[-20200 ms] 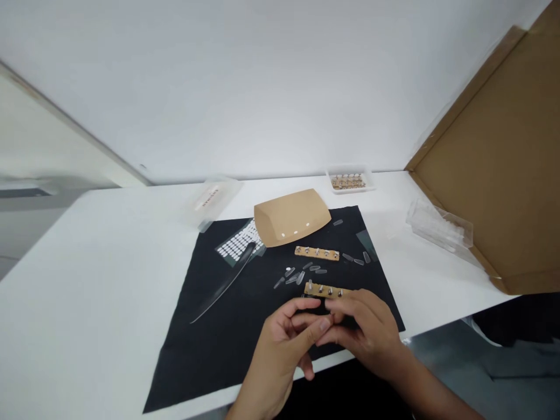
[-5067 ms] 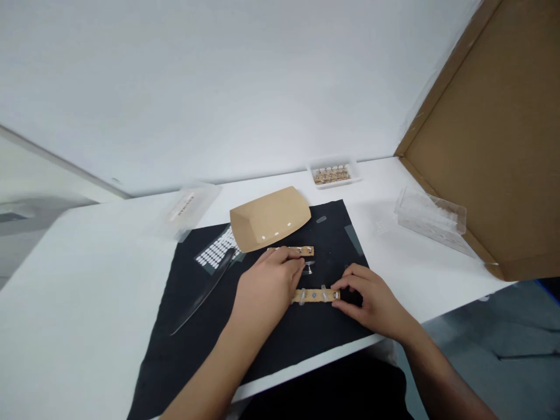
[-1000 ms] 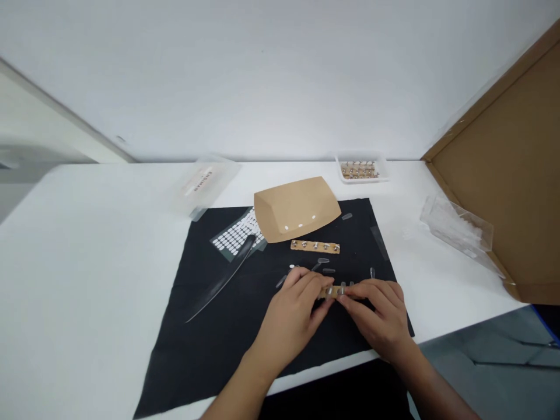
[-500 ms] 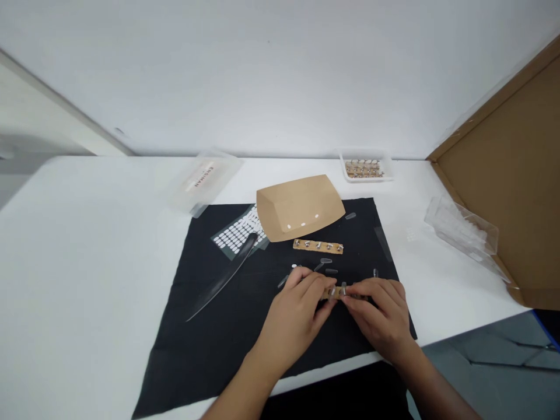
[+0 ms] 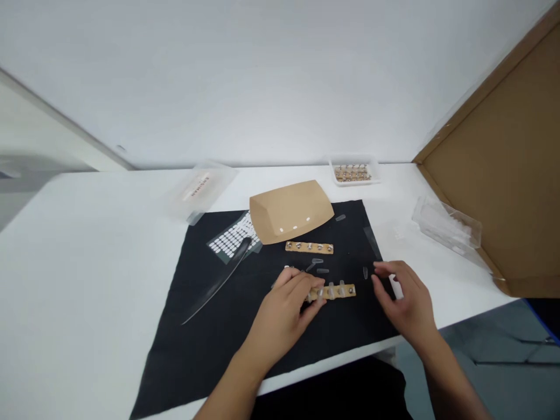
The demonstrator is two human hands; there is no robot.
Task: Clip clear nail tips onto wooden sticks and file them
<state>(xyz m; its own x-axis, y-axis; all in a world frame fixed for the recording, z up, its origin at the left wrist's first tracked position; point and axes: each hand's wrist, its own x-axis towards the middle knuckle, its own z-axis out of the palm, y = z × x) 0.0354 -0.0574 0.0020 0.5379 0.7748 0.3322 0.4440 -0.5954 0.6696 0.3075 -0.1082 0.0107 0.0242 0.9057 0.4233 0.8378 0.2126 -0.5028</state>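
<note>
My left hand (image 5: 280, 318) grips the left part of a cork-coloured strip (image 5: 346, 291) lying on the black cloth (image 5: 210, 344). Clear nail tips (image 5: 331, 290) stand across this strip, and a bare metal stud shows at its right end. My right hand (image 5: 406, 300) is apart from the strip, over the cloth's right edge, its thumb and fingers spread with nothing between them. A loose clear tip (image 5: 365, 273) lies just left of it. Farther back rests a second strip (image 5: 309, 247) with several metal studs.
A brown paper tray (image 5: 291, 210) holds white ovals, beside a sticker sheet (image 5: 230, 238) and a dark curved tool (image 5: 219, 283). A white box (image 5: 354, 182) of studded strips, a clear plastic case (image 5: 448, 227) and a large cardboard box (image 5: 494, 157) stand behind and right.
My right hand has let go of the strip and moved right, its fingers opening. My left hand stays on the strip. The whole view has shifted slightly.
</note>
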